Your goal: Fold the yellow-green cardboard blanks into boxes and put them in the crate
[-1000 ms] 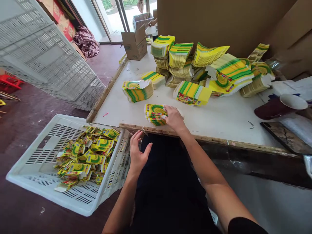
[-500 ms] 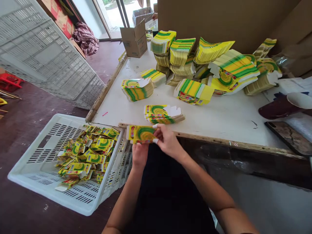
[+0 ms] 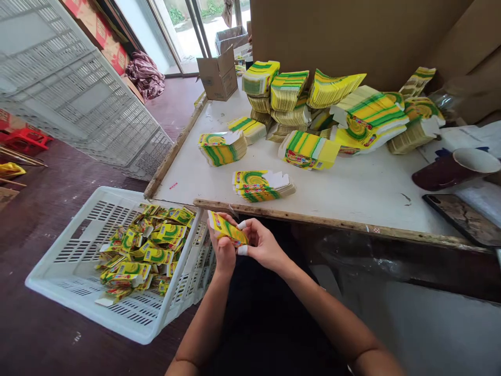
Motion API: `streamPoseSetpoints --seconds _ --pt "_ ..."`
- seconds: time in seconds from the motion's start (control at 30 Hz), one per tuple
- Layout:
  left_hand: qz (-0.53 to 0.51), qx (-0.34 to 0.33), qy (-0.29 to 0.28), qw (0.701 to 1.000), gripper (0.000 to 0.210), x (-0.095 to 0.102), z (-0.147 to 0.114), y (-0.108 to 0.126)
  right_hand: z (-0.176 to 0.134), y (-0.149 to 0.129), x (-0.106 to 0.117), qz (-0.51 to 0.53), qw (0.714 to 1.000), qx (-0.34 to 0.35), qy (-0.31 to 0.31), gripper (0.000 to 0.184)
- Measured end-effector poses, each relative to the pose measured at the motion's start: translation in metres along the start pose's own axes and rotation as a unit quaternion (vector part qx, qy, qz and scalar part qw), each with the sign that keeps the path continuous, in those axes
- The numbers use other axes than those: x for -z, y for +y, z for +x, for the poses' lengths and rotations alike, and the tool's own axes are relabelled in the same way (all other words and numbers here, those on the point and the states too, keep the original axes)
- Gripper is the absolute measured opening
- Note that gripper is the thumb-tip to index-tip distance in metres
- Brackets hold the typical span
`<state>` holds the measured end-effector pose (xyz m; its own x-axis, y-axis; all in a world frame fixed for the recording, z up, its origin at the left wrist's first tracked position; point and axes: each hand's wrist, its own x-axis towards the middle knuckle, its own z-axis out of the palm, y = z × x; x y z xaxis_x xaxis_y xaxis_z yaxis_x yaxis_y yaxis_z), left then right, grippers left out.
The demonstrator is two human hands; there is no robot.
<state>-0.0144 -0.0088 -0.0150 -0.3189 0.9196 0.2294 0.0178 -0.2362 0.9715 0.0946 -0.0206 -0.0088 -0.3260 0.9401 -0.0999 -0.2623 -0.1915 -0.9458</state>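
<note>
A small yellow and green printed carton (image 3: 226, 228) is held between both hands just off the table's front edge. My left hand (image 3: 224, 253) wraps its left side, thumb across the front. My right hand (image 3: 264, 243) pinches its right end between thumb and index finger, both with white coverings on the tips. Just beyond, on the white table (image 3: 344, 193), lies a small stack of flat cartons (image 3: 262, 186). To the left, a white plastic crate (image 3: 94, 308) holds many folded cartons (image 3: 135, 271).
More carton stacks (image 3: 289, 91) stand toward the back of the table. A cardboard box (image 3: 217, 78) sits at the far left corner. At right are a dark red cup (image 3: 438, 172) and a phone (image 3: 465, 216). A tall stack of white crates (image 3: 86, 99) rises at left.
Both hands have drawn the carton lower and toward me, and it is now tilted. The left hand has come up around its side. The camera view has shifted slightly.
</note>
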Motion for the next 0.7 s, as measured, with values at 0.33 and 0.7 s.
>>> streamPoseSetpoints --seconds 0.33,0.7 --pt "0.048 -0.032 0.078 0.995 0.058 0.007 0.000 -0.005 -0.011 -0.010 -0.005 -0.138 0.985 0.089 -0.048 0.010" --pt "-0.037 0.093 0.049 0.994 0.055 0.002 -0.013 -0.005 0.002 -0.014 0.010 -0.056 0.996 0.038 0.057 0.029"
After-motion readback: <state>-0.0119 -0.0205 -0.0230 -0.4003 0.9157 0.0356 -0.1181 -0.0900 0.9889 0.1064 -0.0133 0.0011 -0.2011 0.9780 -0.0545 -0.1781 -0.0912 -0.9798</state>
